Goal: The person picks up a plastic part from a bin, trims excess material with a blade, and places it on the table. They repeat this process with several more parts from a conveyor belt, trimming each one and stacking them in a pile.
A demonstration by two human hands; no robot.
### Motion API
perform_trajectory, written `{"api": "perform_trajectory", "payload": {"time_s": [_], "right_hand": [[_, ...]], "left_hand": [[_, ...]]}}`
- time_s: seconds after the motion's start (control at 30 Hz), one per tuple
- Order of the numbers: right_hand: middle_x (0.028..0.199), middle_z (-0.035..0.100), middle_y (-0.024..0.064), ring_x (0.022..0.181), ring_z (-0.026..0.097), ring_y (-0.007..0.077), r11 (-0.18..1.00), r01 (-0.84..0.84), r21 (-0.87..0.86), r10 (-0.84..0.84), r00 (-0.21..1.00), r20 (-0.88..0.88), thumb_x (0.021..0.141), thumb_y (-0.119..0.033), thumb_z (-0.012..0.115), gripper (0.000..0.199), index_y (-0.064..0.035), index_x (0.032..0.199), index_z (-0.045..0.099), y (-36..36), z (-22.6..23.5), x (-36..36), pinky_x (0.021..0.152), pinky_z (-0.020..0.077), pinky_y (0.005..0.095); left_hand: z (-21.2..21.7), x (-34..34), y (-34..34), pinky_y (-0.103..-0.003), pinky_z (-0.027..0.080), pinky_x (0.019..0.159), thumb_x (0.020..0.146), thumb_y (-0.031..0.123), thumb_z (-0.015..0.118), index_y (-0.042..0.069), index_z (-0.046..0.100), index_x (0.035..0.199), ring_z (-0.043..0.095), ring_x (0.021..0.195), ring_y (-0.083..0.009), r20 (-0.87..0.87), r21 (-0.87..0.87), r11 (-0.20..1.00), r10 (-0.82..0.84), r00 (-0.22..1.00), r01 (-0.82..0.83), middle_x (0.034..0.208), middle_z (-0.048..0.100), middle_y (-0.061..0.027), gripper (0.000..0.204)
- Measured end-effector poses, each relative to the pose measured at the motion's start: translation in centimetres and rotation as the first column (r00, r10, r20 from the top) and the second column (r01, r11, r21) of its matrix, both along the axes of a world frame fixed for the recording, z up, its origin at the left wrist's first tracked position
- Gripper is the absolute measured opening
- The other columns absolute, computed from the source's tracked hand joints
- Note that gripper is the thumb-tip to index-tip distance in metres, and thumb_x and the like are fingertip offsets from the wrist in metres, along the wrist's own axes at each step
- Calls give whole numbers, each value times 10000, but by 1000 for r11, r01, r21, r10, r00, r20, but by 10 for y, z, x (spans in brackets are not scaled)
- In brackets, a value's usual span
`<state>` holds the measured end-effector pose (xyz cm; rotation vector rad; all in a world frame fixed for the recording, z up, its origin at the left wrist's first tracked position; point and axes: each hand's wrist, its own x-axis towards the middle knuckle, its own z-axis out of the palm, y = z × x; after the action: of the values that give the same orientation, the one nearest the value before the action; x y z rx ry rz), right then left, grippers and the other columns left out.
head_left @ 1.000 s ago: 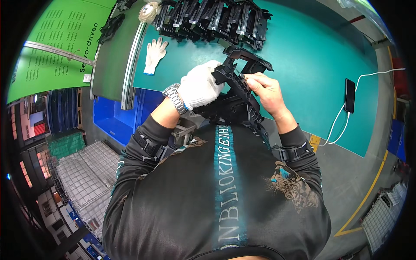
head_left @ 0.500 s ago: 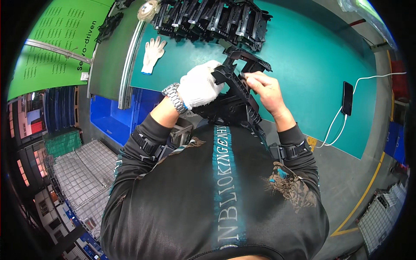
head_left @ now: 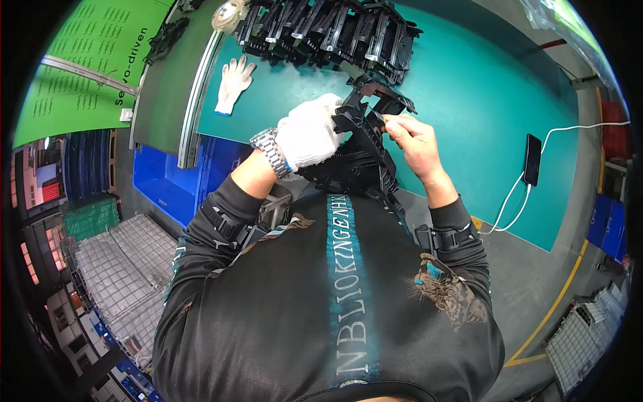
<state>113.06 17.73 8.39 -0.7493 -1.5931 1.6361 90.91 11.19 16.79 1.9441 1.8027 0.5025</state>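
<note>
A black plastic frame [head_left: 375, 144] with ribs and openings is held up close in front of my chest, tilted. My left hand [head_left: 310, 131], in a white knit glove, is closed around its left side. My bare right hand [head_left: 412, 142] is at the frame's right edge, thumb and forefinger pinched together there. Whatever lies between those fingertips is too small to make out. Behind the frame, several similar black plastic frames [head_left: 328, 30] stand in a row at the far side of the green table [head_left: 469, 87].
A white glove [head_left: 234, 86] lies on the table's left, near a roll of tape [head_left: 229, 15]. A conveyor belt [head_left: 171, 94] runs along the left, with a blue crate [head_left: 167, 181] below. At right lies a phone [head_left: 532, 159] with a white cable [head_left: 512, 201].
The frame has turned slightly in my left hand. My right hand has shifted a little to the right and down, its fingers still pinched at the frame's edge.
</note>
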Motion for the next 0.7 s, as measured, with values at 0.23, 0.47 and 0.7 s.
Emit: {"api": "perform_trajectory", "payload": {"time_s": [0.23, 0.47, 0.7], "right_hand": [[880, 624, 7, 743, 514, 65, 993, 28, -112, -23, 999, 47, 934, -166, 621, 252, 22, 1088, 687, 0, -3, -8, 630, 402, 211], [958, 624, 27, 761, 515, 75, 988, -72, -137, 59, 993, -98, 941, -146, 612, 255, 43, 1101, 673, -7, -12, -12, 668, 408, 215], [961, 615, 34, 800, 532, 92, 993, -56, -106, 41, 990, -138, 939, -141, 618, 257, 50, 1104, 668, -8, -18, -28, 721, 425, 222]], "left_hand": [[-1, -4, 3, -383, 522, 649, 768, 83, 682, 50, 599, 999, 645, 749, -349, -3, -56, 998, 6, 1000, -6, 843, 637, -158, 248], [-4, -10, 0, -381, 517, 646, 766, 72, 683, 45, 589, 966, 634, 735, -351, 74, 52, 997, -66, 995, 62, 843, 622, -151, 222], [1, -14, 2, -376, 515, 646, 765, 74, 694, 41, 586, 965, 635, 726, -339, 84, 90, 990, -114, 990, 106, 845, 618, -145, 229]]}}
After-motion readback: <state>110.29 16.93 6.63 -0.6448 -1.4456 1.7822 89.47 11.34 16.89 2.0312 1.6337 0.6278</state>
